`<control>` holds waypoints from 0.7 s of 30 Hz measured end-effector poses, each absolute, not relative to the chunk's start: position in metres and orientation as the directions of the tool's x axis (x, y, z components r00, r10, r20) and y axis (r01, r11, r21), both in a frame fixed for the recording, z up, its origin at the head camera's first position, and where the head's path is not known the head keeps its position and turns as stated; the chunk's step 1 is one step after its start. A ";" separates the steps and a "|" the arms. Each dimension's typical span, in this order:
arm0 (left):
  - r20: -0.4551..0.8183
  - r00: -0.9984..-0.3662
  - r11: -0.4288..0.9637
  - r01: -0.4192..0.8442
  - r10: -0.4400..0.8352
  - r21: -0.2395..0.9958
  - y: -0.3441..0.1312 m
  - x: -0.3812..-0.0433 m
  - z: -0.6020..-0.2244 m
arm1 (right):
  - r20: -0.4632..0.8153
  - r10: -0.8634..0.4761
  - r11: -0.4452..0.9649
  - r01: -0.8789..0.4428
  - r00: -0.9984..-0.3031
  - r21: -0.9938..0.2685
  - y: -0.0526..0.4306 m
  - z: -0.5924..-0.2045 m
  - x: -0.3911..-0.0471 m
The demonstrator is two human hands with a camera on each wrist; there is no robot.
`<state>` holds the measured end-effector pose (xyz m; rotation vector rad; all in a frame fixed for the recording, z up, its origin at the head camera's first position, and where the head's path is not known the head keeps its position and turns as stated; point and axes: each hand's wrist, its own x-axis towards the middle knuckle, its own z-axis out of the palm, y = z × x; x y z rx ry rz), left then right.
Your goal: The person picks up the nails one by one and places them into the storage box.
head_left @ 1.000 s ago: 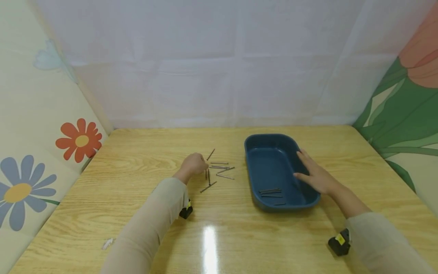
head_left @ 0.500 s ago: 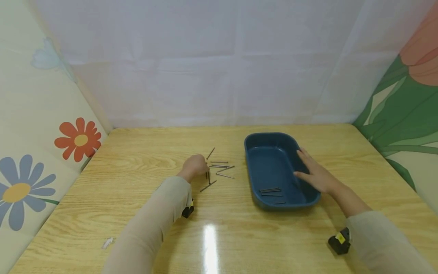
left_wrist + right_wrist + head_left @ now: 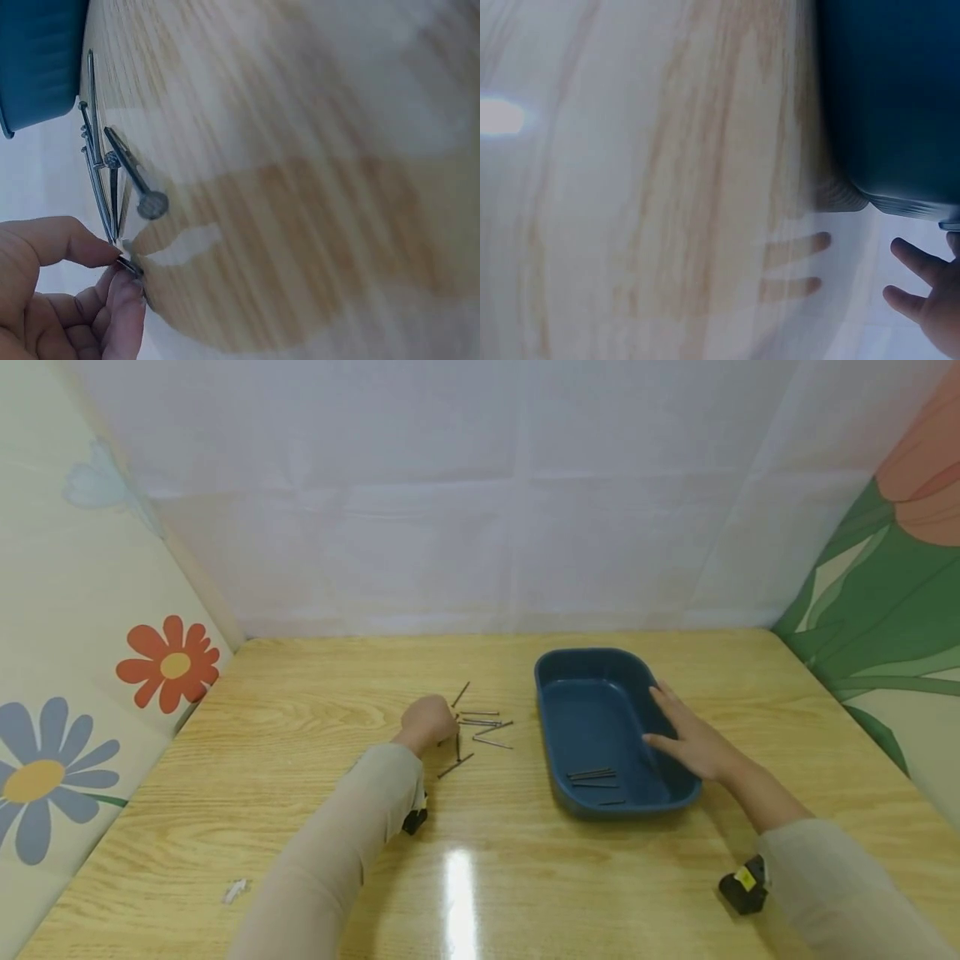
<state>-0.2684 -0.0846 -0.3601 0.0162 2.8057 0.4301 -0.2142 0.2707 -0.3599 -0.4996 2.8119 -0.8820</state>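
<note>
My left hand [image 3: 429, 721] is down at the table beside a loose group of metal nails [image 3: 492, 743]. In the left wrist view its thumb and fingers pinch a nail [image 3: 130, 265] close to the wood, most of it hidden by the fingers. Another nail [image 3: 135, 172], its round head towards the camera, lies just beyond the fingertips. To the right stands a dark blue basin [image 3: 557, 752], with several nails [image 3: 592, 777] lying on its floor at the near end. My right hand [image 3: 693, 743] rests against the basin's right rim, fingers spread and straight.
The wooden table [image 3: 315, 693] ends at a white cloth backdrop [image 3: 390, 527]. A small white scrap [image 3: 236, 890] lies at the front left. Flower-printed panels [image 3: 60, 577] flank both sides. Glare [image 3: 460, 902] shows near the front edge.
My left hand has shifted slightly at the left side of the nails, and a nail under its fingers has changed angle. The right hand and basin have stayed in place.
</note>
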 end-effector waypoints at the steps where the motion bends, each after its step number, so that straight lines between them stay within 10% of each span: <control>1: -0.296 -0.953 0.952 -0.034 0.060 0.304 -0.085 -0.268 -0.360 | -0.045 -0.358 0.771 -0.269 -0.933 -0.577 0.271 -0.360 -0.214; 21: -0.322 -0.813 0.446 -0.086 0.485 0.891 -0.085 -0.269 -0.352 | -0.029 -0.359 0.767 -0.277 -0.933 -0.579 0.271 -0.359 -0.213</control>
